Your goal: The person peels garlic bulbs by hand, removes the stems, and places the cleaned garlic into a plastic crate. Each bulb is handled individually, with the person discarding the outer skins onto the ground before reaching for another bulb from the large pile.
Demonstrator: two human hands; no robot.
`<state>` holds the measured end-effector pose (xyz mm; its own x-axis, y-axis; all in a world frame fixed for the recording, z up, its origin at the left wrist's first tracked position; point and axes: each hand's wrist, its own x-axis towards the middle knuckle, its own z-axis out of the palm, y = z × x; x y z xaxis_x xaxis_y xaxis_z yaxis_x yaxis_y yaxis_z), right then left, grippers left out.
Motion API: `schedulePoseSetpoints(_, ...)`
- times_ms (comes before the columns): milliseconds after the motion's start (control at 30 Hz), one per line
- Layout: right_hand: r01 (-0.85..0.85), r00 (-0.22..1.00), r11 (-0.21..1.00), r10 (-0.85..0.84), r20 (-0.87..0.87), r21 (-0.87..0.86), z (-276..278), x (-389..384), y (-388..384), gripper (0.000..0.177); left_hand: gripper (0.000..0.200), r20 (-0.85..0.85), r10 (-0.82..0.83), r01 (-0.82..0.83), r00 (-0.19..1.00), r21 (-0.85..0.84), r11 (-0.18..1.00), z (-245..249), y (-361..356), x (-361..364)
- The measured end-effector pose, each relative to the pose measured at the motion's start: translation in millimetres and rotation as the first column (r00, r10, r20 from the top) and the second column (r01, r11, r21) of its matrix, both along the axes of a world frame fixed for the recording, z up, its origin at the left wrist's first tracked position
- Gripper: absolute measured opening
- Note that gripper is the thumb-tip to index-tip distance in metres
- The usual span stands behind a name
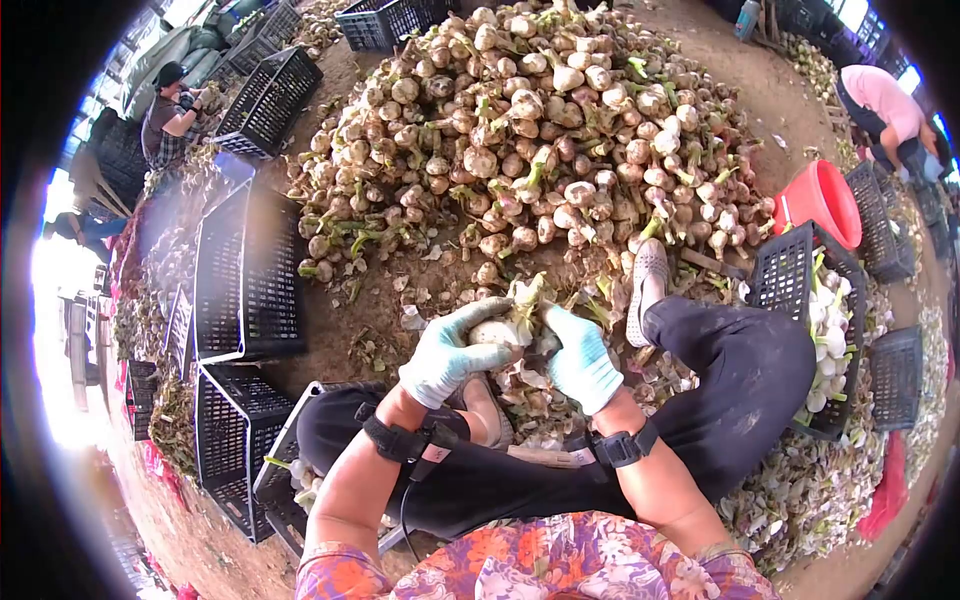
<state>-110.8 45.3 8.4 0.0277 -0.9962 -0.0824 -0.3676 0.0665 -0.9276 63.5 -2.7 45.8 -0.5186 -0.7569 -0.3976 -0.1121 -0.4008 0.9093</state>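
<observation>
Head view showed a big garlic pile (540,130) on the dirt. Nearer, the left hand (445,355) and right hand (580,362), both gloved, closed their fingers around one garlic bulb (497,332) above the lap. It looked light and firm, with flaky skin; best held round its fat middle.

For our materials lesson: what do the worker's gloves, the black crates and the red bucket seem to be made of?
Gloves on the left hand and right hand, both gripping a garlic bulb: likely knitted fabric, pale blue-green, matte, soiled. Black crate: probably moulded plastic, open lattice walls, dull. Red bucket: seemingly plastic, smooth with a slight sheen.
</observation>
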Motion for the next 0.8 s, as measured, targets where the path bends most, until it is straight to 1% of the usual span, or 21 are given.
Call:
schedulePoseSetpoints(33, 0.112, 0.978, 0.992, -0.099, 0.182, -0.059, -14, 4, 1, 0.033, 0.06, 0.001, 0.004, -0.004, 1.0, -0.002, 1.0, 4, 0, 3)
schedulePoseSetpoints(100, 0.255, 0.916, 0.955, -0.188, 0.354, -0.154, -9, 9, 0, 0.017, 0.06, -0.008, 0.009, -0.009, 1.0, -0.005, 1.0, 2, -2, 9)
schedulePoseSetpoints(133, 0.177, 0.633, 0.924, -0.37, 0.68, 0.338, 1, 6, -1, 0.008, 0.061, 0.096, -0.037, 0.057, 0.995, -0.214, 0.975, -7, -1, 11)
schedulePoseSetpoints(167, 0.184, 0.638, 0.922, -0.377, 0.671, 0.342, 1, 6, -1, 0.008, 0.061, 0.204, -0.062, 0.141, 0.977, -0.403, 0.904, -13, 0, 12)
schedulePoseSetpoints(200, 0.202, 0.926, 0.973, -0.226, 0.302, 0.109, 1, 7, -1, 0.006, 0.061, 0.239, -0.07, 0.174, 0.968, -0.444, 0.879, -11, 2, 10)
schedulePoseSetpoints(233, 0.092, 0.979, 0.99, -0.109, -0.174, -0.106, 1, 9, -3, 0.011, 0.061, 0.234, -0.067, 0.187, 0.97, -0.536, 0.823, -13, 3, 8)
schedulePoseSetpoints(267, 0.132, 0.982, 0.987, -0.143, -0.12, -0.089, -4, 11, -4, 0.013, 0.061, 0.203, -0.057, 0.151, 0.977, -0.482, 0.863, -14, 2, 7)
schedulePoseSetpoints(300, 0.121, 0.983, 0.989, -0.132, -0.129, -0.091, 4, 13, -5, 0.013, 0.061, 0.173, -0.04, 0.111, 0.984, -0.424, 0.899, -16, 2, 9)
schedulePoseSetpoints(333, 0.159, 0.987, 0.983, -0.16, -0.006, -0.087, 18, 15, -4, 0.01, 0.059, -0.072, 0.047, -0.059, 0.996, -0.173, 0.983, -20, 0, 11)
schedulePoseSetpoints(367, 0.198, 0.975, 0.977, -0.188, 0.119, -0.075, 25, 17, -4, 0.012, 0.058, -0.281, 0.19, -0.161, 0.941, 0.123, 0.979, -23, -2, 13)
schedulePoseSetpoints(400, 0.237, 0.936, 0.966, -0.199, 0.289, -0.103, 19, 22, -4, 0.02, 0.055, -0.363, 0.248, -0.142, 0.898, 0.293, 0.946, -21, -5, 15)
schedulePoseSetpoints(433, 0.229, 0.94, 0.968, -0.192, 0.283, -0.105, 18, 24, -4, 0.02, 0.055, -0.369, 0.254, -0.147, 0.894, 0.293, 0.945, -25, -6, 14)
schedulePoseSetpoints(500, 0.31, 0.825, 0.947, -0.31, 0.472, 0.079, 18, 28, -4, 0.024, 0.052, -0.296, 0.502, -0.263, 0.812, 0.583, 0.769, -32, -7, 8)
schedulePoseSetpoints(567, 0.347, 0.847, 0.936, -0.343, 0.406, 0.064, 18, 28, -5, 0.023, 0.05, -0.389, 0.42, -0.155, 0.82, 0.555, 0.817, -29, -7, 10)
schedulePoseSetpoints(600, 0.375, 0.875, 0.926, -0.367, 0.316, 0.04, 17, 27, -5, 0.021, 0.058, -0.4, 0.284, -0.228, 0.871, 0.184, 0.956, -32, -3, 8)
schedulePoseSetpoints(633, 0.4, 0.892, 0.916, -0.393, 0.224, 0.017, 14, 27, -5, 0.02, 0.069, -0.234, 0.188, -0.224, 0.954, -0.137, 0.965, -25, 3, 9)
schedulePoseSetpoints(667, 0.323, 0.946, 0.946, -0.323, 0.017, 0.018, 7, 23, -4, 0.016, 0.069, -0.186, 0.235, -0.27, 0.954, -0.193, 0.943, -31, 4, 8)
schedulePoseSetpoints(700, 0.314, 0.947, 0.949, -0.316, 0.056, 0.034, 19, 28, -2, 0.015, 0.07, -0.142, 0.289, -0.317, 0.947, -0.254, 0.914, -37, 3, 7)
schedulePoseSetpoints(733, 0.287, 0.953, 0.956, -0.279, 0.117, -0.056, 23, 31, 0, 0.016, 0.061, -0.353, 0.368, -0.419, 0.86, -0.078, 0.905, -34, -1, 6)
schedulePoseSetpoints(767, 0.266, 0.954, 0.953, -0.239, 0.179, -0.146, 25, 35, 2, 0.017, 0.05, -0.357, 0.434, -0.451, 0.827, 0.039, 0.892, -40, -9, 9)
schedulePoseSetpoints(800, 0.257, 0.956, 0.955, -0.23, 0.182, -0.145, 29, 37, 4, 0.017, 0.047, -0.409, 0.477, -0.357, 0.778, 0.337, 0.871, -45, -16, 13)
